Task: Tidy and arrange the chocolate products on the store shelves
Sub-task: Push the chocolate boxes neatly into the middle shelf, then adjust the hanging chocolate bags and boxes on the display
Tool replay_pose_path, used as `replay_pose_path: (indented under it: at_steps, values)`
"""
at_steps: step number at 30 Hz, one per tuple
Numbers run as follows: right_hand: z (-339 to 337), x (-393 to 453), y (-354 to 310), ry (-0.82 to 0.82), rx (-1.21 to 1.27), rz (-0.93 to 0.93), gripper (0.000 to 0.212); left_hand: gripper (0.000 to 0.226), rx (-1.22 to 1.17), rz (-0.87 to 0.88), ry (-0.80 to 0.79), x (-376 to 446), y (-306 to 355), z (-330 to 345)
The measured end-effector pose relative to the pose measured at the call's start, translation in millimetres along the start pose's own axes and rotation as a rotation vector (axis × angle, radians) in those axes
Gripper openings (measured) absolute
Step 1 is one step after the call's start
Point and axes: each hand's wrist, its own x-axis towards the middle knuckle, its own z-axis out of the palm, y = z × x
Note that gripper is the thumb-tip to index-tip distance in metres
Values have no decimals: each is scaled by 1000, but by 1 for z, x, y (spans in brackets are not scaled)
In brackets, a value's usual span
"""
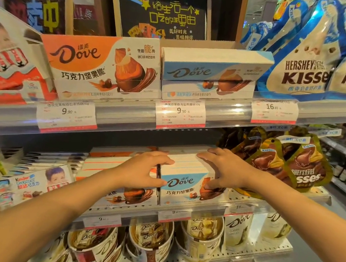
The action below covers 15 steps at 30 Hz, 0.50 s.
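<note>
Your hands frame the blue Dove box (182, 182) at the front of the middle shelf (279, 205), right behind the clear rail. Your left hand (142, 170) pinches its left edge, fingers on top and thumb on the front face. Your right hand (226, 171) lies spread over its right top corner, thumb curled down onto the front.

Touching the box on its left stands an orange Dove box (116, 189), partly hidden by your left forearm. Just to the right hang brown Kisses bags (295, 164). Further left lie Kinder packs (35, 181).

On the shelf above you see an orange Dove carton (101, 66), a blue Dove carton (211, 70) and blue Kisses bags (309, 60), with price tags (181, 114) below. Dove tubs (151, 240) fill the shelf beneath.
</note>
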Motion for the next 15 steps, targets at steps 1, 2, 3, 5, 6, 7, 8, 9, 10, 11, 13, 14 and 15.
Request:
replay_pose_path:
  at_steps: [1,2,3,5,6,7,8,9,10,11,13,14,15]
  values:
    - [-1,1,-1,-11,-3,9,92,56,3,3,-12,0,0,-2]
    - [-2,2,-2,-23,-7,20,92,55,12,17,-23,0,2,-4]
    - [-5,2,-5,-26,-13,29,92,56,32,31,-33,0,3,-7]
    - [-10,-1,-12,39,-6,22,90,60,84,56,-26,-1,7,-14]
    - [-13,-4,-17,102,9,-2,87,62,98,60,-9,-3,10,-18]
    - [-15,-8,-22,166,31,-33,82,64,101,63,10,-4,12,-23]
    - [-17,-12,-27,222,59,-63,76,64,99,78,31,-6,15,-27]
    - [-20,-16,-32,270,90,-87,70,62,99,94,48,-8,17,-31]
    - [-23,-21,-37,310,119,-102,63,58,100,115,63,-10,21,-36]
    - [-26,-26,-42,350,142,-112,55,54,97,131,73,-13,24,-40]
    - [-33,-37,-50,421,178,-124,39,45,77,155,96,-18,35,-47]
    - [-37,-44,-54,446,198,-132,32,41,62,164,108,-21,40,-51]
    - [-41,-51,-56,466,218,-143,27,37,44,172,117,-24,46,-54]
